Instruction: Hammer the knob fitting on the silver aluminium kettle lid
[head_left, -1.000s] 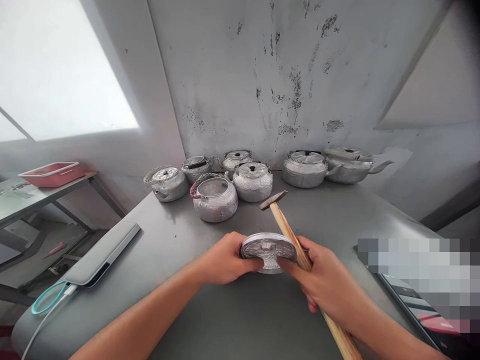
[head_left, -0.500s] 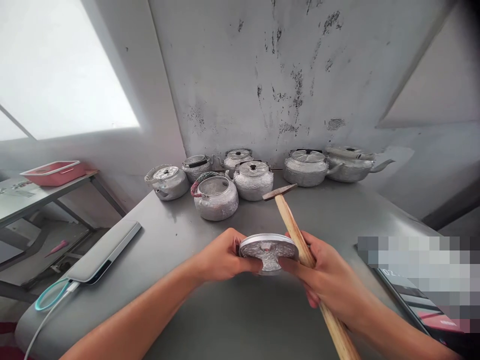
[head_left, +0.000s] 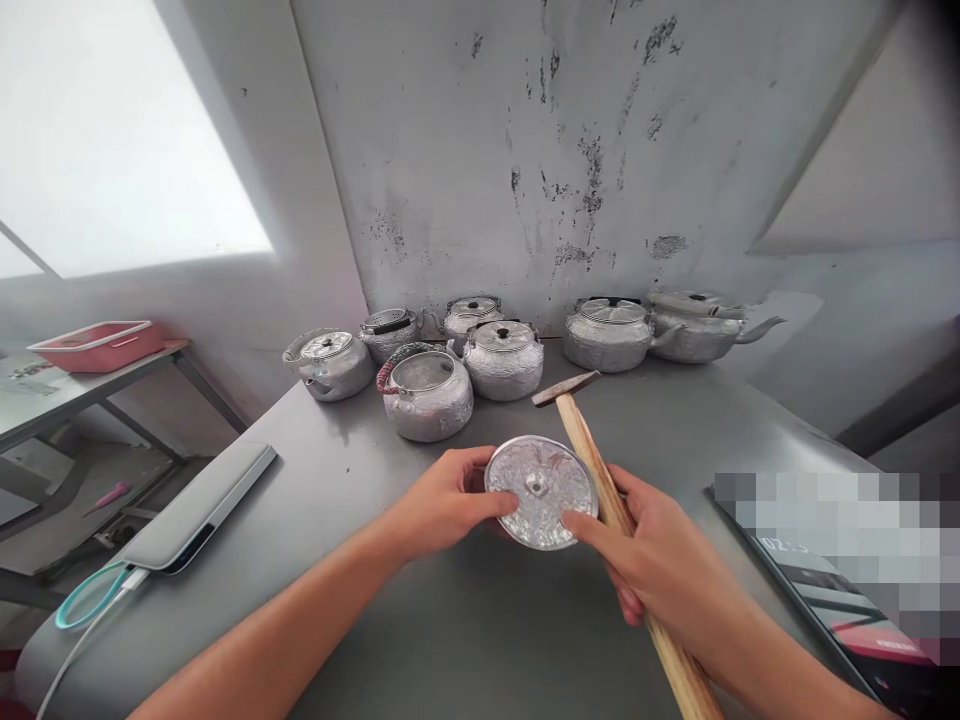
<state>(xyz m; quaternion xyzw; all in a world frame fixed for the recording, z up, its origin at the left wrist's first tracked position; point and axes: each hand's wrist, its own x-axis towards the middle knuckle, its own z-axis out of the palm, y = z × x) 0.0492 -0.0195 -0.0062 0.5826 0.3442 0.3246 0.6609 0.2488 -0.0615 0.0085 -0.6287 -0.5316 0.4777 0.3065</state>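
A round, dented silver kettle lid with a small hole at its centre is held above the table, its flat face tilted up toward me. My left hand grips its left edge, thumb on the face and fingers underneath. On the other side, my right hand presses a thumb on the lid's lower right and also holds a hammer by its wooden handle. The metal hammer head points away from me, beyond the lid. Just past the lid stands a lidless kettle with a wrapped red and black handle.
Several hammered kettles line the back of the grey table by the wall. A power bank with cables lies at left, a partly blurred screen device at right. A pink basket sits on a side table.
The lid has turned from nearly edge-on to showing its broad face. Both hands keep their hold, and the hammer has shifted very slightly right.
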